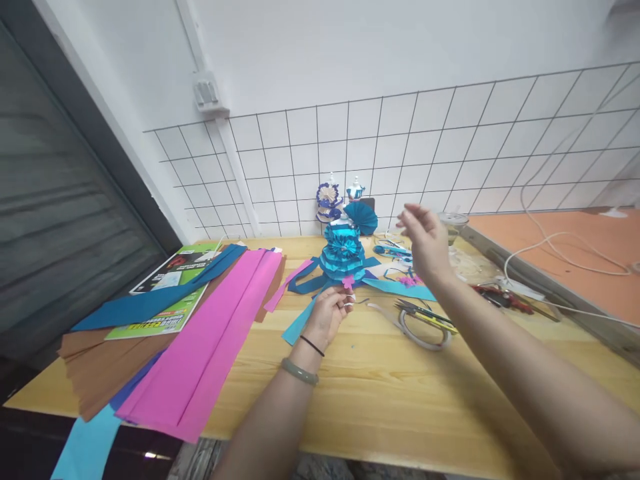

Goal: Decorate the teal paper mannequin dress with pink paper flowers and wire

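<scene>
My left hand (327, 313) pinches a small pink paper flower (349, 282) low in front of the paper dress. White bits, perhaps tape, show at its fingertips. The teal crepe-paper dress (343, 250), ruffled and pleated, stands upright on a small form, with a pleated fan (361, 218) at its top right. To the right, my right hand (426, 240) is raised above the table with its fingers bent together; whatever they may hold is too small to make out. Under the right forearm lie scissors (425, 313) and a tape roll (425, 337).
Pink paper (215, 333), brown paper (110, 373) and a dark teal strip (160, 297) lie at left with a green magazine (175, 317). Two smaller dressed forms (329, 197) stand behind. Pliers (505, 299), a clear cup (453, 225) and a white cable (555, 250) are at right.
</scene>
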Motion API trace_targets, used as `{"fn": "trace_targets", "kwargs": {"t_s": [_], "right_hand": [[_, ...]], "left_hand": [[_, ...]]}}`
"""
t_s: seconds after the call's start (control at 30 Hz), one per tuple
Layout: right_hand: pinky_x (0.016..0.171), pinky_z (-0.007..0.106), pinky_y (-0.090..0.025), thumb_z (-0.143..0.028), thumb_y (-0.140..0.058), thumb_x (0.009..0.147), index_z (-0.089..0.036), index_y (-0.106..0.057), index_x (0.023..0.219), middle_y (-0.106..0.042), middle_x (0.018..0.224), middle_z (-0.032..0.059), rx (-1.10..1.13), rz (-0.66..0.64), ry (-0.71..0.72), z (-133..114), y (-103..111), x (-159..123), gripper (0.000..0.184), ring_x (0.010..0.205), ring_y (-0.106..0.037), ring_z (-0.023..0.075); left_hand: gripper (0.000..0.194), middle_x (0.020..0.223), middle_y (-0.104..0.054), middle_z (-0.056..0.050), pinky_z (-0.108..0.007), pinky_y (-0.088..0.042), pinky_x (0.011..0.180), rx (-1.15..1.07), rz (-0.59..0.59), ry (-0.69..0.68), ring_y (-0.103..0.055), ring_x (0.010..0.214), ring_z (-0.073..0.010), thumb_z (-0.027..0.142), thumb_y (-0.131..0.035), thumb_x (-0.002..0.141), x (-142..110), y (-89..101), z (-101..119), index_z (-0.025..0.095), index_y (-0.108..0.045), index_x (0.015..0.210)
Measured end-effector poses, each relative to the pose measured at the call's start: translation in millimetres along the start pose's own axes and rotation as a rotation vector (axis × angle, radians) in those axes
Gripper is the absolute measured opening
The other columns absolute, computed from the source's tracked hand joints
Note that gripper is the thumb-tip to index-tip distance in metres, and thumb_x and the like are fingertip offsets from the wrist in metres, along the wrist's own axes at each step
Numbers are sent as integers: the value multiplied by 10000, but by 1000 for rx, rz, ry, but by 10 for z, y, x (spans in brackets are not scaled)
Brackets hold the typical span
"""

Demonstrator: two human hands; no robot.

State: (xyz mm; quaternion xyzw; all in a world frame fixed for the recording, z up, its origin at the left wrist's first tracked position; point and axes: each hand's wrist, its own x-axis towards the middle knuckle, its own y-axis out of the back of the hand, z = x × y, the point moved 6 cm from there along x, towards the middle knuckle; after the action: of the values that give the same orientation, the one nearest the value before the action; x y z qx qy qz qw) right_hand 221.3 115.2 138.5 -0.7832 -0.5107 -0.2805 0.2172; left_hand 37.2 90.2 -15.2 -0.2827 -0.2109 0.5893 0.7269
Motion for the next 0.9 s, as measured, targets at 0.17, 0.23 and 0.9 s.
{"fn": "trace_targets", "kwargs": {"t_s": [0.17,0.23,0.9], "right_hand": [[787,364,-445,-429,-492,803,-236,-612,993,-604,995,61,-291,-300,355,-817,-372,340,296,928,-550,203],[823,385,-419,-409,-522,783,-228,-654,934,-610,995,67,-450,-497,446,-985,-613,367,270,962,-532,226],[596,308,-426,-187,-538,731,-169,-680,916,-664,912,101,-1148,-909,146,-887,-1218,534,234,779,-583,225]], "left_hand": [[130,764,-617,-55,-247,-398,617,-8,14,3,-567,684,-123,110,-601,614,12,23,-11,121,-617,743],[133,764,-623,-56,-252,-403,621,-4,24,8,-572,679,-125,111,-607,611,17,38,-21,122,-613,743],[121,756,-626,-49,-247,-405,608,4,-16,2,-573,687,-125,123,-621,608,-11,-3,8,131,-612,729]]}}
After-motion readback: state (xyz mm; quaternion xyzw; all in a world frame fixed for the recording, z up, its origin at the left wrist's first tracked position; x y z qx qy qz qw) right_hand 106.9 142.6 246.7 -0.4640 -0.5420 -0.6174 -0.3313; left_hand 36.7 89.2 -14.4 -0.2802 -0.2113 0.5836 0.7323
